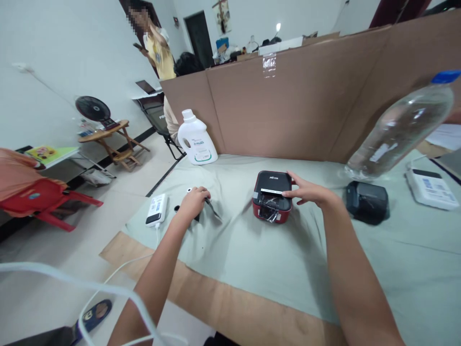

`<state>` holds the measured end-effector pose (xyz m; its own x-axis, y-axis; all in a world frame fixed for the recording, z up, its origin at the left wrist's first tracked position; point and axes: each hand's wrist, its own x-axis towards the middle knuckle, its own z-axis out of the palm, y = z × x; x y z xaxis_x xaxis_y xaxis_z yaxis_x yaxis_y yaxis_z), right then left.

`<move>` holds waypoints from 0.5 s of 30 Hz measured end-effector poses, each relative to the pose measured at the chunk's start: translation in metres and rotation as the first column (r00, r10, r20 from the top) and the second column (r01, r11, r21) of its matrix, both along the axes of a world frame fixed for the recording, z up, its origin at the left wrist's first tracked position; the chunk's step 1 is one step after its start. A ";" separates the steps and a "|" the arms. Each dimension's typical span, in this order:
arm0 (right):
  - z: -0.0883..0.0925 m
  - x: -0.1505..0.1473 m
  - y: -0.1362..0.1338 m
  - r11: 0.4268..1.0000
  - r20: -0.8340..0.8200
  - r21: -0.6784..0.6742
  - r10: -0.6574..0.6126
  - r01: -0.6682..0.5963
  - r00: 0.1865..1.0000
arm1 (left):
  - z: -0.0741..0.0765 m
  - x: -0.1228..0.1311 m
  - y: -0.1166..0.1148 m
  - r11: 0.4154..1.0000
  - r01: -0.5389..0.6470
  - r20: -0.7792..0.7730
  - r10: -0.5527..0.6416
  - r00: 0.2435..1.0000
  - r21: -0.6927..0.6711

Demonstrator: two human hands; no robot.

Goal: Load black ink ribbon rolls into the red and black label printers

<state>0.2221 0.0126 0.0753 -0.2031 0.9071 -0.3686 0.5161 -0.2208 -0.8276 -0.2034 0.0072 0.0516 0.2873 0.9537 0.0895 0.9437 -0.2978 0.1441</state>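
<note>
My left hand [194,201] is closed over a thin, dark, blade-like piece [213,211] that sticks out to the right of my fingers. Two small rings with dark centres, one of them a ring [176,208] at the wrist, show beside the hand; together they look like scissors, but the hand hides the middle. My right hand [306,191] grips the right side of a red-and-black box [275,180], thumb on its lid and index finger along the back corner. Crumpled clear plastic film [270,211] and a white strip [272,191] lie on the box's front top.
A white jug [197,139] stands before the cardboard screen [281,110]. To the right are a black device [367,202], a large clear bottle [399,125] and a white box [430,187]. A white power bank [157,210] with a cable lies left. A person [158,53] stands behind.
</note>
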 end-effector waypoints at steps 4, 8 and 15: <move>-0.002 -0.007 -0.008 0.998 -0.022 0.007 -0.056 0.056 0.998 | 0.003 0.032 -0.002 0.987 0.010 0.276 -0.054 0.960 0.158; -0.031 -0.018 -0.034 0.956 -0.119 0.196 -0.195 0.216 0.974 | -0.008 0.107 -0.001 0.994 0.086 0.733 -0.013 0.681 -0.061; -0.083 -0.035 -0.077 0.879 -0.092 0.461 -0.086 0.119 0.992 | -0.037 0.181 0.005 0.956 0.247 0.926 0.053 0.373 -0.155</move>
